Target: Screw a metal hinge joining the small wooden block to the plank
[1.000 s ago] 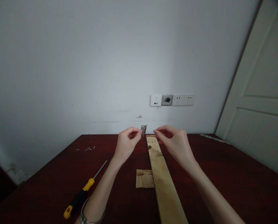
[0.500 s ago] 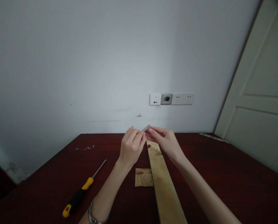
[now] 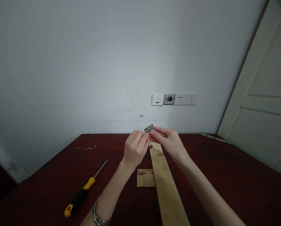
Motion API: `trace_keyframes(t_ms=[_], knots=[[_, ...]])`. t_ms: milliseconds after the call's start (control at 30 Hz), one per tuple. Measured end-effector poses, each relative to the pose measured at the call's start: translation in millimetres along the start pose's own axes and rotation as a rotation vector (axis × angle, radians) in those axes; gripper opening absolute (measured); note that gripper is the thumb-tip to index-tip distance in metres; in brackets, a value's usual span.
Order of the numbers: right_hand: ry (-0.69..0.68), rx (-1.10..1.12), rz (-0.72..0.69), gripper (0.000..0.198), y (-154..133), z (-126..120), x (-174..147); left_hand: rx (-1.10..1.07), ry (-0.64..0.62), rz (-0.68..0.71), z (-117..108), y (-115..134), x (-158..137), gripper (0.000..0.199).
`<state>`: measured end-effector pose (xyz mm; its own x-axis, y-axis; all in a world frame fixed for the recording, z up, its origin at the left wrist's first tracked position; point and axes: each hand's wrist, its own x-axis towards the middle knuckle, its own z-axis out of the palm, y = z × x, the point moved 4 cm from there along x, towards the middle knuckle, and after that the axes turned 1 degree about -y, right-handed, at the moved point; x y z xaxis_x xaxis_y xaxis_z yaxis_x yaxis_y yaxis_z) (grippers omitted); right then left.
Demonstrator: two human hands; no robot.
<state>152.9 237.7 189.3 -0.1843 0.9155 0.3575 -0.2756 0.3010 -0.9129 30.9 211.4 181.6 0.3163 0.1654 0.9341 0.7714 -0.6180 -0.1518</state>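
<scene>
A small metal hinge [image 3: 149,128] with screw holes is held up over the far end of a long wooden board [image 3: 167,185]. My left hand [image 3: 136,147] pinches its lower left side, fingers closed. On the right, my right hand [image 3: 170,141] grips the hinge's other end between thumb and fingers. The hinge's lower part is hidden by the fingers. A short wooden piece [image 3: 145,178] with small holes lies against the board's left edge, below my hands.
A yellow and black screwdriver [image 3: 80,195] lies left of my forearm on the dark red table [image 3: 117,201]. Several small screws [image 3: 88,148] are scattered at the back left. Wall sockets [image 3: 185,99] sit behind, and a thin strip [image 3: 216,138] lies at the back right.
One hinge leaf has tilted up, so its flat face with holes now shows. Both hands have shifted slightly to the right, and the view has moved a little.
</scene>
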Motion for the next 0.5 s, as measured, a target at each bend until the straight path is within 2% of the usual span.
trace_keyframes(t_ms=[167,300,367,433,500], knots=[[0.011,-0.043,0.063,0.037,7,-5,4,0.021,-0.066,-0.004,2,0,1,0.011],[-0.016,-0.061,0.074,0.033,12,-9,7,-0.103,-0.058,0.009,-2,1,4,0.01],[-0.041,-0.074,0.089,0.031,12,-11,9,-0.243,0.005,-0.121,-6,-6,7,0.01],[-0.079,-0.116,0.119,0.029,11,-14,9,-0.426,0.031,-0.372,-6,-19,7,0.011],[-0.144,-0.18,0.135,0.029,7,-16,8,-0.661,-0.067,-0.656,1,-34,5,0.014]])
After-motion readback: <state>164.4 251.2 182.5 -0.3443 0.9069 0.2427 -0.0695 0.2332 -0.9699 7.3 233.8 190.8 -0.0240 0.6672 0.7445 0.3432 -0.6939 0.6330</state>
